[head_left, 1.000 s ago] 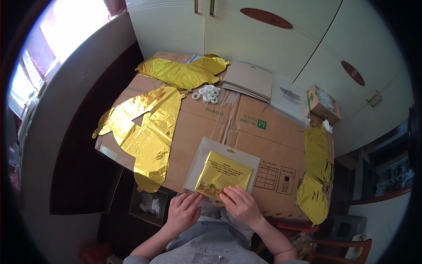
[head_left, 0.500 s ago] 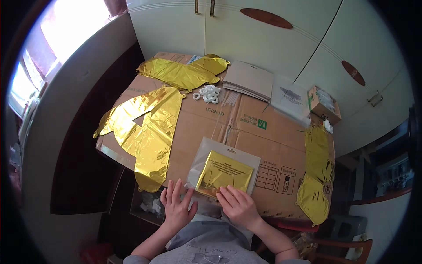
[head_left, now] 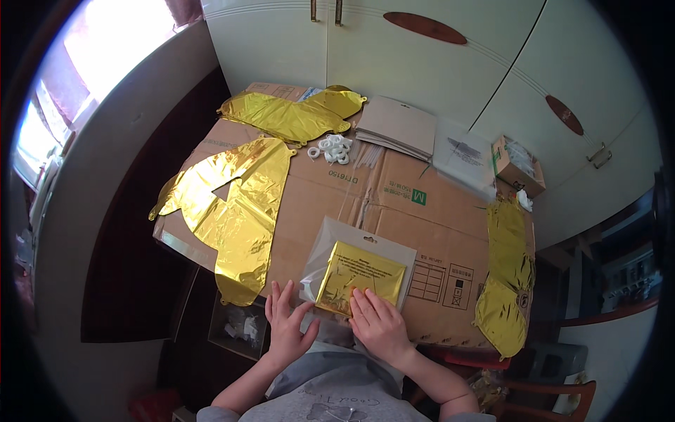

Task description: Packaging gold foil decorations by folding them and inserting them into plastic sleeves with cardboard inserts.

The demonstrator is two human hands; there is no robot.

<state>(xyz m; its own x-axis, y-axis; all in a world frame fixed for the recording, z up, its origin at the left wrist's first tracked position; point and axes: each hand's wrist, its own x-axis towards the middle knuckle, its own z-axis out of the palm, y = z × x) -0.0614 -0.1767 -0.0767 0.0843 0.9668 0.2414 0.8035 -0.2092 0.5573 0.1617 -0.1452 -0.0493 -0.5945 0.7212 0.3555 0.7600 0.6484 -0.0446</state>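
Note:
A folded gold foil balloon (head_left: 362, 271) lies flat with a pale backing card (head_left: 397, 247) in a clear plastic bag (head_left: 314, 261) at the near edge of the cardboard. My right hand (head_left: 377, 321) rests on the balloon's lower edge, fingers stretched out and lying flat. Beside the bag's lower left corner is my left hand (head_left: 289, 328), fingers spread and holding nothing. Whether its thumb and forefinger touch the plastic I cannot tell. An unfolded gold foil balloon (head_left: 246, 211) lies to the left of the bag.
Another gold balloon (head_left: 281, 118) lies at the far left, one more (head_left: 508, 274) at the right edge. White rings (head_left: 336, 149), a stack of grey cards (head_left: 397, 126), clear bags (head_left: 460, 158) and a small box (head_left: 517, 169) line the back. An open box (head_left: 239, 327) stands below the left edge.
My right hand has slid slightly up and right over the folded balloon. My left hand has shifted a little to the right, closer to the bag.

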